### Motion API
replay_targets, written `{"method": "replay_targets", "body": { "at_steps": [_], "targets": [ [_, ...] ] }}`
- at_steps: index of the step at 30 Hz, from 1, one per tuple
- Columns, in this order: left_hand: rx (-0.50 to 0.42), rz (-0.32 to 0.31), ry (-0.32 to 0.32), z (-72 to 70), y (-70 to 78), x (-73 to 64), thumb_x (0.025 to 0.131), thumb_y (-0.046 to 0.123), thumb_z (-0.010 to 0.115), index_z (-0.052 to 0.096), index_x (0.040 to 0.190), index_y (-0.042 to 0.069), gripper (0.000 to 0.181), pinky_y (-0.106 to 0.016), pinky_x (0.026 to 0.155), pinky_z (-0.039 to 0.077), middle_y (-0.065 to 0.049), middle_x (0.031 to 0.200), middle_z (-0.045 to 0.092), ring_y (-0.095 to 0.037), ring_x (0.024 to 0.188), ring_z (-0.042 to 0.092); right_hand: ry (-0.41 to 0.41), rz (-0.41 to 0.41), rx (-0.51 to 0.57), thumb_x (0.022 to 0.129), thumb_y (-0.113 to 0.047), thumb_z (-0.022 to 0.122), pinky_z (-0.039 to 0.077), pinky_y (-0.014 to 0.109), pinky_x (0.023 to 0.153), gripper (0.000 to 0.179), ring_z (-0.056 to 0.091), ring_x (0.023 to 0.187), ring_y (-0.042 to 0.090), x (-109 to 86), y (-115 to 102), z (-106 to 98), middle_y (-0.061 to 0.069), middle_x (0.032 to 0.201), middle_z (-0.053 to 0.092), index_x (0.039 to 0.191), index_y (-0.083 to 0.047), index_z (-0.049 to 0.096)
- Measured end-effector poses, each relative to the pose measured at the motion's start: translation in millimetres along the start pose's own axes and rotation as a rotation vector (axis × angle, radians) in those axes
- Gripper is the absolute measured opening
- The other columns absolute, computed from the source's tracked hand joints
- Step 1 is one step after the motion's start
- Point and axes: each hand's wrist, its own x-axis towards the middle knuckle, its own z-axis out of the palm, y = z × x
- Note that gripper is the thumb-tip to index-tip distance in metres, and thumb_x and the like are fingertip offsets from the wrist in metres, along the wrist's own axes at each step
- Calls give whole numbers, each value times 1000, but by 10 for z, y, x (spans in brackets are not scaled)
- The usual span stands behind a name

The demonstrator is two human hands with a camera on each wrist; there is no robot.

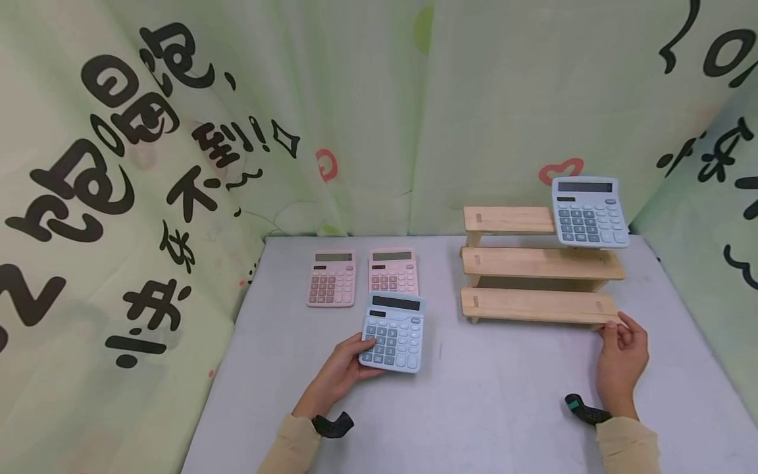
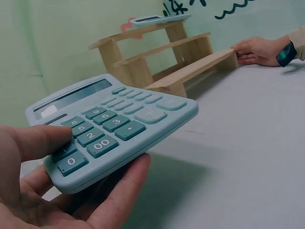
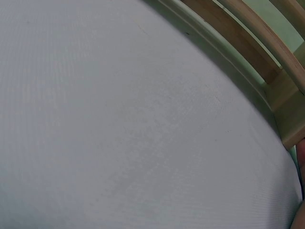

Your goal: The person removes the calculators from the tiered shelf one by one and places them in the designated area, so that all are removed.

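Observation:
A light blue calculator (image 1: pixel 393 332) lies tilted, keys up, in my left hand (image 1: pixel 346 365). The left wrist view shows the thumb (image 2: pixel 45 141) over the lower-left keys and the other fingers underneath. My right hand (image 1: pixel 623 359) is at the right end of the lowest step of a three-tier wooden stand (image 1: pixel 539 304), its fingers curled and its thumb and forefinger pinching the corner. On the right part of the top tier rests another light blue calculator (image 1: pixel 591 214). In the right wrist view, only a sliver of the hand shows beside the stand's leg (image 3: pixel 288 109).
Two pink calculators lie at the back left of the white table (image 1: pixel 485 401): one pink calculator (image 1: pixel 331 279) whole, the other pink calculator (image 1: pixel 393 271) partly covered by the held one in the head view. A printed green curtain (image 1: pixel 355 131) hangs behind and at both sides.

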Motion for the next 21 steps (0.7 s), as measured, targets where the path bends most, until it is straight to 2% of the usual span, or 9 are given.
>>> {"method": "replay_targets", "body": {
  "at_steps": [12,21],
  "targets": [
    [-2,0,53,-334,-90,-294,110,24,50,32,160,2,57,-54,106,54,-18,147,61,-24,122,70,-11,19,-89,107,-17,58,49,1,77,40,61,93,-2,30,32,-16,-12,102,62,146,-13,53],
    [-50,-8,99,-541,-141,-422,111,22,50,29,161,3,58,-51,105,56,-6,135,70,-20,117,71,-8,10,-48,106,-14,59,50,3,76,38,62,90,-1,34,30,-25,-11,101,64,144,-12,55]
  ]
}}
